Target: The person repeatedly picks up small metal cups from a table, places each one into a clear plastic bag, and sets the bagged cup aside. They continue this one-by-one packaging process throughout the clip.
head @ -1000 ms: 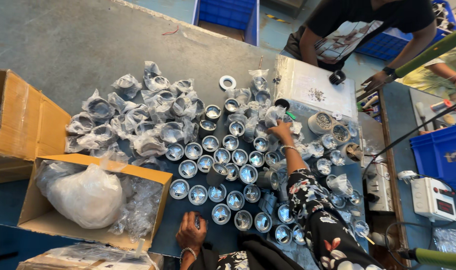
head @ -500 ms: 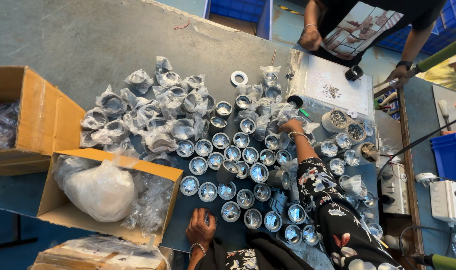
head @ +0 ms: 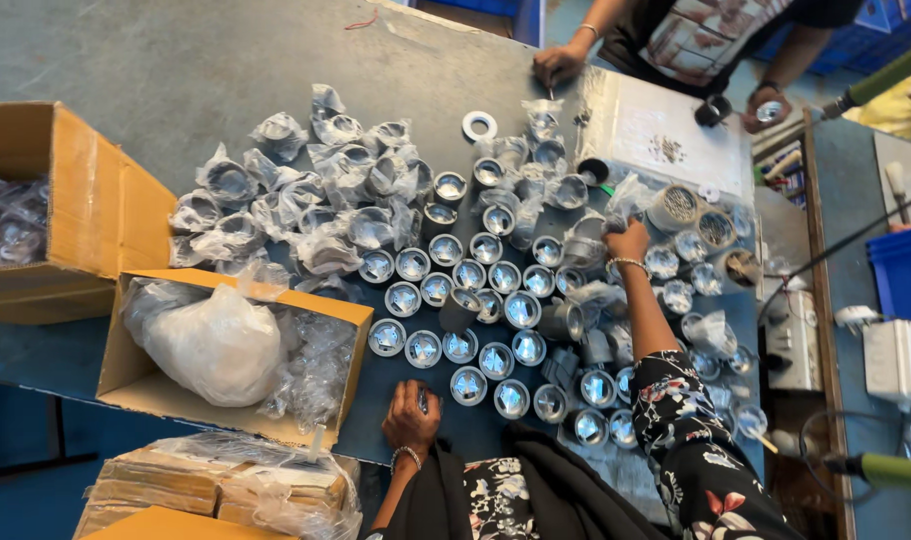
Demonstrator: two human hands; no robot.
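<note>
Several round shiny metal cups (head: 481, 305) stand in rows on the dark table (head: 176, 60). My right hand (head: 628, 243) reaches far out over them and pinches a crumpled clear plastic bag (head: 631, 195). My left hand (head: 410, 417) lies at the near table edge, close to the cup rows, with its fingers curled on a small dark part (head: 423, 400). A heap of cups still wrapped in clear bags (head: 306, 195) lies to the left of the rows. A white ring (head: 479, 125) lies beyond them.
Two open cardboard boxes hold plastic bags, one at the left (head: 76, 210) and one near me (head: 231, 345). Another person's hands (head: 561, 62) work at the far edge by a white sheet (head: 666, 130). Tape rolls (head: 681, 205) and a white device (head: 901, 360) sit on the right.
My right hand has stretched farther forward and to the right and now grips the clear bag. The view has shifted a little. My left hand stays at the table edge.
</note>
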